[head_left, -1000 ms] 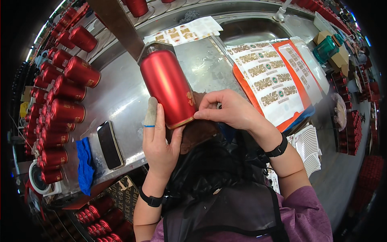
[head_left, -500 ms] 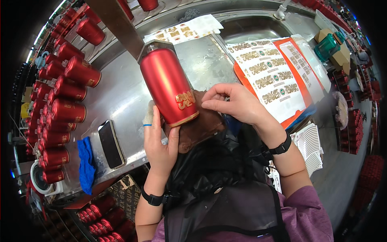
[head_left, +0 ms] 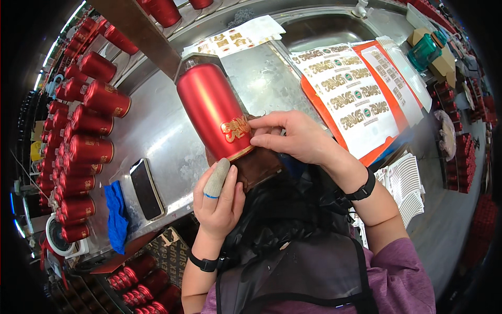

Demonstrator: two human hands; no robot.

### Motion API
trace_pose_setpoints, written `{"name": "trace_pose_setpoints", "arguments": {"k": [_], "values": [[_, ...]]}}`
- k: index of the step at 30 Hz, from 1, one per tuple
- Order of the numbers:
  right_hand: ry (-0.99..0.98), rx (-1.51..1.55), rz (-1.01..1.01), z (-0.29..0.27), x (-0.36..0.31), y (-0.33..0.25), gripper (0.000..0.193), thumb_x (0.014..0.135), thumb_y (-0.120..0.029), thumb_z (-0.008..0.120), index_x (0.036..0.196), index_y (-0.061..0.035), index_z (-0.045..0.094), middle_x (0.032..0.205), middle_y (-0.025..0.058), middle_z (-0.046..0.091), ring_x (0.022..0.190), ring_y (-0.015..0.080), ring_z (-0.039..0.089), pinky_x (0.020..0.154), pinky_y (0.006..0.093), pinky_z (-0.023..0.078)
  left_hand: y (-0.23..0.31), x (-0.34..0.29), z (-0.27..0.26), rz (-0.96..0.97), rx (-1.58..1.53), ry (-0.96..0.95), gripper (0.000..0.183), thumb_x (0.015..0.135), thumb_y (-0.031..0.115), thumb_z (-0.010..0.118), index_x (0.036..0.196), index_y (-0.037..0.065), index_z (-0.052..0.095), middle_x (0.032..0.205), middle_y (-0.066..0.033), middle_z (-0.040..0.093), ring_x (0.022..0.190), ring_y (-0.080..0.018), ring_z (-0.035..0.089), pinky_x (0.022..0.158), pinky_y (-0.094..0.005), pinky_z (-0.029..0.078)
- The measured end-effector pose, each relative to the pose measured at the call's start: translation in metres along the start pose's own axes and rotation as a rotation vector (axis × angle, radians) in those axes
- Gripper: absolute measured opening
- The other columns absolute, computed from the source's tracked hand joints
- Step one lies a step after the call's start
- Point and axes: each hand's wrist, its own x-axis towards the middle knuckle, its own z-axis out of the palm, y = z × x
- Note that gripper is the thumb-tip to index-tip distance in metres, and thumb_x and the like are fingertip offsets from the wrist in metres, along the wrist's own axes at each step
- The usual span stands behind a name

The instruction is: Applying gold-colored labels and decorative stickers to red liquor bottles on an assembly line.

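A red bottle (head_left: pixel 205 99) with a metallic sheen lies tilted in front of me, its neck away and its base toward me. It bears a raised gold decal (head_left: pixel 235 130) low on its right side. My right hand (head_left: pixel 293 133) pinches thumb and forefinger at the decal's right edge. Whether a film is between those fingertips, I cannot tell. My left hand (head_left: pixel 219 201) is below the base, fingers upright and not wrapped round the bottle. One finger wears a grey finger cot (head_left: pixel 217 178) with a blue band, its tip at the base rim. Brown cloth (head_left: pixel 264 170) lies beneath the base.
Printed decal sheets (head_left: pixel 353 94) lie on an orange folder (head_left: pixel 334 125) at right. A phone (head_left: pixel 146 189) and a blue cloth (head_left: pixel 116 217) lie at left, beside rows of red bottles (head_left: pixel 91 149). A sink (head_left: pixel 324 34) is at the back; a brown post (head_left: pixel 138 36) rises nearby.
My left hand has slipped off the bottle's side to below its base. My right hand has moved left, its fingertips now at the gold decal. The view has shifted slightly.
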Motion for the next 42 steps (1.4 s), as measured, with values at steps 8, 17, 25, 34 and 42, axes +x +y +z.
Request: {"name": "trace_pose_setpoints", "arguments": {"k": [8,17,25,34,42], "values": [[0.026,-0.03,-0.05,0.003,-0.002,0.0,0.04,0.092,-0.021,0.079,0.124,0.0017,0.071,0.094,0.0081,0.074,0.08,0.0128,0.065,0.073,0.0285,0.051,0.002,0.006,0.005,0.0,0.092,-0.049,0.045,0.086,0.009,0.077,0.131,0.01,0.073,0.136,-0.015,0.064,0.117,-0.0334,0.058,0.102,-0.042,0.047],[0.052,-0.06,-0.071,0.004,-0.001,0.004,0.042,0.09,-0.025,0.078,0.122,0.002,0.072,0.093,0.0108,0.075,0.081,0.0179,0.07,0.076,0.0302,0.055,0.006,0.01,0.009,-0.014,0.171,-0.058,0.046,0.086,0.014,0.078,0.132,0.014,0.073,0.136,-0.0137,0.062,0.121,-0.0318,0.053,0.105,-0.041,0.042],[0.028,-0.084,-0.062,0.002,-0.002,0.003,0.042,0.092,-0.024,0.08,0.124,0.0011,0.072,0.094,0.008,0.073,0.081,0.013,0.066,0.075,0.0285,0.052,0.006,0.008,0.006,-0.098,0.085,-0.035,0.047,0.087,0.011,0.075,0.133,0.009,0.071,0.135,-0.0153,0.063,0.12,-0.0335,0.054,0.105,-0.0429,0.042],[0.035,-0.094,-0.072,0.003,-0.001,0.004,0.044,0.091,-0.024,0.08,0.123,0.0032,0.071,0.096,0.0104,0.074,0.084,0.0157,0.067,0.077,0.0297,0.053,0.006,0.009,0.005,-0.019,0.168,-0.066,0.046,0.084,0.014,0.08,0.129,0.015,0.075,0.135,-0.012,0.062,0.116,-0.0307,0.052,0.099,-0.0383,0.046],[0.016,-0.086,-0.071,0.001,-0.002,0.002,0.044,0.091,-0.025,0.08,0.123,0.0036,0.071,0.098,0.0115,0.074,0.089,0.0176,0.07,0.08,0.031,0.053,0.012,0.019,0.01,-0.068,0.161,-0.066,0.047,0.085,0.012,0.078,0.131,0.013,0.073,0.136,-0.0133,0.061,0.119,-0.0304,0.054,0.104,-0.0405,0.041]]}}
